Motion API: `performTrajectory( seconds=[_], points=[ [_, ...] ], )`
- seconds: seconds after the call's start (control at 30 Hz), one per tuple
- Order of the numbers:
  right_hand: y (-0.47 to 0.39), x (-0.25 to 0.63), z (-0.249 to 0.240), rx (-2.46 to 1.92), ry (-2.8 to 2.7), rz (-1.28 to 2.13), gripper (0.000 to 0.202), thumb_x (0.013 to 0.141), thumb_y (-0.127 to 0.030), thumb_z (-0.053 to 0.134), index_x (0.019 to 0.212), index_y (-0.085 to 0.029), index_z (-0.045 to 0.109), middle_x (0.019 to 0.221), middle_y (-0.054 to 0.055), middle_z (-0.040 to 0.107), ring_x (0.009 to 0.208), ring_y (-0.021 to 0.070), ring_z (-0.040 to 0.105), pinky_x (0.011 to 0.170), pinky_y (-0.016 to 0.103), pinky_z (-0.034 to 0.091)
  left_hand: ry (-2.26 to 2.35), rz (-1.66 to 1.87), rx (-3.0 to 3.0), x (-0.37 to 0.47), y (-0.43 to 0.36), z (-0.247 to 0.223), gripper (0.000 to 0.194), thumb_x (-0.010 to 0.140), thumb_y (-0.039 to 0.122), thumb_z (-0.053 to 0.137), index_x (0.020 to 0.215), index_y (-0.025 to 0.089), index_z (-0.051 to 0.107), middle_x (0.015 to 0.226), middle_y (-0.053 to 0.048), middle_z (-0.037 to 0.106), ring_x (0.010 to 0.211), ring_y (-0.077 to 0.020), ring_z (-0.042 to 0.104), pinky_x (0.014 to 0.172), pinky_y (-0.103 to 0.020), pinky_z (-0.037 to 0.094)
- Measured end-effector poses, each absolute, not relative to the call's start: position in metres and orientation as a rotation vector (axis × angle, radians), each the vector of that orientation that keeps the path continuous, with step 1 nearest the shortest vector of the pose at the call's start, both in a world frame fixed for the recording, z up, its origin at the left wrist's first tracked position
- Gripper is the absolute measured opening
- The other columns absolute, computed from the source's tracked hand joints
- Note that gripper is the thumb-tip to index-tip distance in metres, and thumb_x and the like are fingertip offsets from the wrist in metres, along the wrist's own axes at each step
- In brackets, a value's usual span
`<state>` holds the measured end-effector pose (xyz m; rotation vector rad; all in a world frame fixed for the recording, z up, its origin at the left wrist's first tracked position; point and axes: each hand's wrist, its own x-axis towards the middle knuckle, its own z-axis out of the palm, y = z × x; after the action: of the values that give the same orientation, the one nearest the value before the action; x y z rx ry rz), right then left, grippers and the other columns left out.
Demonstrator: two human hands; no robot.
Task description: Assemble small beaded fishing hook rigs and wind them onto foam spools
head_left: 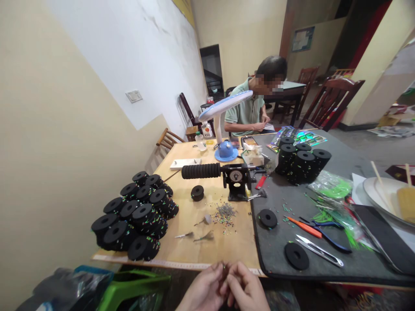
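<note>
My left hand and my right hand meet at the table's front edge, both with fingers pinched together. A tiny greenish thing shows between the fingertips, too small to name. Beyond them on the wooden table lie small feathery pieces and a scatter of colored beads and grey bits. Behind these stands a black winding device with a ribbed foam roller reaching left. One black foam spool sits near the roller.
Stacked black spools fill the left, more the back right. The grey mat holds snips, an orange tool and blue pliers. Behind the blue lamp a person sits. A bowl is far right.
</note>
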<state>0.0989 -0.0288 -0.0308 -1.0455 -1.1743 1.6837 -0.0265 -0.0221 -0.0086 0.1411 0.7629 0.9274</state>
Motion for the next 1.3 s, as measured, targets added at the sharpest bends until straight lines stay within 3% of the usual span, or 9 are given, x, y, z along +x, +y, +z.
performTrajectory(
  seconds=[0.2,1.3],
  points=[
    [-0.0287,0.0978,-0.0391,-1.017,-1.186,1.678,0.043,0.085,-0.062,0.055,0.074,-0.022,0.046,0.057,0.000,0.067,0.041,0.0084,0.051,0.041,0.018,0.035,0.779,0.923,0.164,-0.0261,-0.0204,-0.0072,0.034,0.054,0.035,0.091,0.068,0.012,0.070,0.046,0.006,0.052,0.039,-0.0074,0.040,0.042,-0.022,0.033],
    [-0.0293,0.0973,-0.0382,-1.047,-1.185,1.680,0.045,0.084,-0.064,0.054,0.073,-0.021,0.047,0.058,0.000,0.065,0.041,0.0090,0.052,0.043,0.019,0.035,0.731,0.901,0.227,-0.0276,-0.0206,-0.0094,0.031,0.063,0.037,0.086,0.071,0.012,0.068,0.044,0.006,0.050,0.037,-0.0092,0.045,0.044,-0.024,0.036]
  ],
)
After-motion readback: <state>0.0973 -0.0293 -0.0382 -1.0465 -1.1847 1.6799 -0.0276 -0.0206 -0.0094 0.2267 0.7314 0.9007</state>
